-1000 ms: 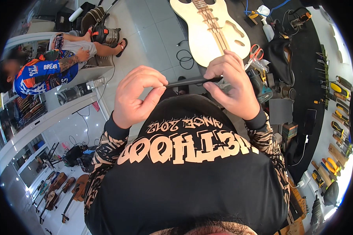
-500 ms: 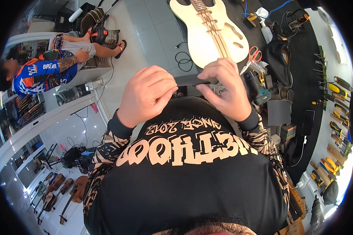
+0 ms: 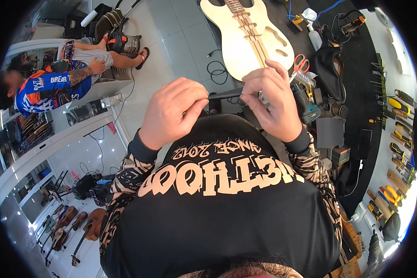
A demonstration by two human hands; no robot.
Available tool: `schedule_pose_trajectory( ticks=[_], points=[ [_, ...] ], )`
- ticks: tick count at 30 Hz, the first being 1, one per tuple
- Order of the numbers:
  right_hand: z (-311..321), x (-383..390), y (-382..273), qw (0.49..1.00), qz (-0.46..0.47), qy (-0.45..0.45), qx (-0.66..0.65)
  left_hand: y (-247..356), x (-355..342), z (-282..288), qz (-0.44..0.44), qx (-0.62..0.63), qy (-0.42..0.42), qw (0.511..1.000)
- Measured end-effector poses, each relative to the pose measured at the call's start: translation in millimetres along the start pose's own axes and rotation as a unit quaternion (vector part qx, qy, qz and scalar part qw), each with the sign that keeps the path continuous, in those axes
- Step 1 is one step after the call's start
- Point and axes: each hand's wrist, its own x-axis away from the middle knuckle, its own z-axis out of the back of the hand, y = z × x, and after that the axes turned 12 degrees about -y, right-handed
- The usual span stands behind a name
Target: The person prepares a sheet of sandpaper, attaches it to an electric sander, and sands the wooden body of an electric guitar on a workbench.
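And there's the dark strip (image 3: 224, 96), its ends vanishing behind the fingers of the left hand (image 3: 173, 110) and the right hand (image 3: 272, 99), so its full length can't be told! Up top, the pale guitar's neck (image 3: 235, 5) runs clean out of the picture, while the right hand covers part of the teal power tool (image 3: 312, 112). Over on the left, a seated person's head (image 3: 8, 85) is just a blur.

a person (image 3: 55, 85) sits at left, an acoustic guitar (image 3: 95, 223) below; yellow-handled tools (image 3: 400, 105) at far right.

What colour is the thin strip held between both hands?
The strip looks dark grey, almost black, in the head view.
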Motion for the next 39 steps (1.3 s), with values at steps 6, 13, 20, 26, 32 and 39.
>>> schedule_pose_trajectory(
  ticks=[6, 13, 20, 26, 32, 39],
  points=[
    [-8, 17, 26, 0.905, -0.054, 0.095, -0.412, -7, 2, -5, 0.182, 0.313, 0.075, 0.929],
    [-31, 9, 9, 0.9, -0.026, 0.142, -0.411, -15, -12, -27, 0.173, 0.571, 0.159, 0.787],
    [-46, -1, -8, 0.914, -0.09, 0.202, -0.341, -7, -13, -42, 0.2, 0.6, 0.124, 0.764],
    [-43, -19, 6, 0.94, -0.136, 0.31, -0.045, 2, -4, -47, 0.119, 0.56, -0.079, 0.816],
    [-25, -26, -2, 0.95, -0.114, 0.264, 0.121, -7, -5, -53, 0.166, 0.557, -0.049, 0.812],
    [-9, -29, -4, 0.991, -0.086, 0.098, 0.028, -21, 11, -57, 0.091, 0.79, -0.001, 0.606]
  ],
)
